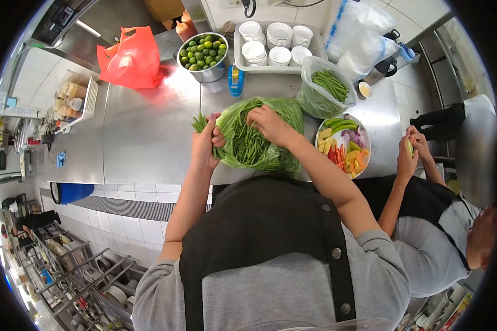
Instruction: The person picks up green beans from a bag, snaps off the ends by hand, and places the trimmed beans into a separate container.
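Note:
A clear green-tinted plastic bag [290, 113] lies open on the steel counter, full of cut green beans [247, 144]. My left hand [209, 142] is closed around a small bunch of long green beans [200, 122] at the bag's left edge, their ends poking out past the fingers. Over the bag's upper part, my right hand [268, 124] has its fingers bent down and pressed together at the beans. What those fingertips hold is too small to make out. Another bag [313, 99] with whole green beans [330, 85] stands behind to the right.
Behind are a red bag [131, 60], a pot of green citrus [204, 55], a blue tape dispenser [236, 81] and a tray [238, 51] of white bowls. A plate of cut vegetables [343, 144] sits at right, beside a co-worker [425, 220] holding something green.

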`<state>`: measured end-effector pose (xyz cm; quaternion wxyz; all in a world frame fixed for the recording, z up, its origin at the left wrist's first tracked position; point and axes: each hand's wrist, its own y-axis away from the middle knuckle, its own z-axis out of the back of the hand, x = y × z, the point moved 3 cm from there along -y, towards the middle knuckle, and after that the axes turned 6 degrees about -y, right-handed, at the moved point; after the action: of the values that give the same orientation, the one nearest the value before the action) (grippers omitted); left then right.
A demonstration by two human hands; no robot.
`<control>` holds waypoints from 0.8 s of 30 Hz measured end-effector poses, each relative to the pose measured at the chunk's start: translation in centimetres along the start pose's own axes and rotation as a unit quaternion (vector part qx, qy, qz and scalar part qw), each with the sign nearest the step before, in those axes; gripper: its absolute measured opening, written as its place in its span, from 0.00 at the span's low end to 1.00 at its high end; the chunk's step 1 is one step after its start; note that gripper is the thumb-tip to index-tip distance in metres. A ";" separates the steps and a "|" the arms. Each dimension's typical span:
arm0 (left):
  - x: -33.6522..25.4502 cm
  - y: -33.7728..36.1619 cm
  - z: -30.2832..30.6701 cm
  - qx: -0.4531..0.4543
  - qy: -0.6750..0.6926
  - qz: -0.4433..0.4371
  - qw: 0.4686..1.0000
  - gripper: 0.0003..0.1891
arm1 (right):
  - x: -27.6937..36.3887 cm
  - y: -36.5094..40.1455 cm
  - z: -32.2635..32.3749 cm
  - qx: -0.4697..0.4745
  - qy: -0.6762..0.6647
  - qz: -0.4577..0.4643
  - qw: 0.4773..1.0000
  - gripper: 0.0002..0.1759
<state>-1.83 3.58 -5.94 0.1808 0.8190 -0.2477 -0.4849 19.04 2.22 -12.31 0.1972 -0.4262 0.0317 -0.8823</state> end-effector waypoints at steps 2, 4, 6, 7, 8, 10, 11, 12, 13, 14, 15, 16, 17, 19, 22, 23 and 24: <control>0.4 -0.3 0.5 0.034 -0.025 -0.010 0.999 0.20 | -0.1 0.4 -0.7 0.010 0.023 -0.011 1.000 0.06; 1.2 -0.3 0.6 0.057 -0.048 0.030 0.997 0.20 | -0.1 0.5 -1.7 0.042 0.074 -0.025 0.996 0.05; 2.5 -0.2 0.3 0.069 -0.071 0.064 0.993 0.17 | 0.4 0.3 -2.0 0.069 0.127 -0.014 0.989 0.06; 3.0 -0.1 0.3 0.069 -0.067 0.072 0.993 0.15 | 0.6 0.3 -2.2 0.084 0.153 -0.009 0.985 0.06; 3.5 0.0 0.6 0.067 -0.062 0.079 0.993 0.14 | 0.8 0.3 -2.2 0.074 0.155 -0.005 0.985 0.05; 3.8 0.2 0.6 0.040 -0.054 0.080 0.995 0.09 | 1.3 0.2 -2.1 0.027 0.122 0.009 0.992 0.06; 3.4 0.4 0.3 0.020 -0.079 0.045 0.996 0.10 | 1.5 -0.2 -1.8 -0.007 0.062 0.010 0.998 0.06; 2.8 0.6 0.0 -0.001 -0.102 0.010 0.995 0.10 | 1.9 -0.6 -1.3 -0.041 0.001 0.012 0.999 0.07; 2.4 0.7 -0.3 -0.020 -0.126 -0.026 0.992 0.11 | 2.6 -0.8 -0.5 -0.076 -0.058 0.013 0.995 0.07; 2.1 0.7 -0.4 -0.009 -0.136 -0.037 0.990 0.11 | 3.2 -0.8 0.3 -0.111 -0.112 -0.004 0.988 0.08; 1.6 0.6 -0.3 0.002 -0.146 -0.048 0.988 0.11 | 4.8 -0.8 1.5 -0.146 -0.166 -0.021 0.975 0.09; 1.3 0.5 -0.4 0.011 -0.156 -0.061 0.986 0.11 | 6.0 -0.6 2.6 -0.181 -0.220 -0.036 0.958 0.11; 1.2 0.6 -0.8 0.037 -0.185 -0.066 0.980 0.11 | 6.9 -0.5 3.3 -0.180 -0.251 -0.052 0.950 0.12; 0.6 0.9 -1.6 0.081 -0.242 -0.082 0.963 0.12 | 8.1 -0.6 4.0 -0.176 -0.319 -0.077 0.928 0.15; 0.5 1.4 -3.1 0.063 -0.288 -0.097 0.951 0.10 | 7.8 -0.5 3.6 -0.181 -0.329 -0.083 0.923 0.19; 0.5 1.4 -3.5 0.060 -0.305 -0.107 0.944 0.10 | 7.8 -0.4 3.6 -0.195 -0.326 -0.086 0.921 0.19; 0.5 1.4 -3.6 0.062 -0.317 -0.108 0.940 0.10 | 7.8 -0.2 3.7 -0.203 -0.346 -0.091 0.911 0.18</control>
<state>1.25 2.37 -3.84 -0.0115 0.6541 -0.2316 -0.7200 17.48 -0.08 -4.13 0.0238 -0.7368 0.1012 -0.6681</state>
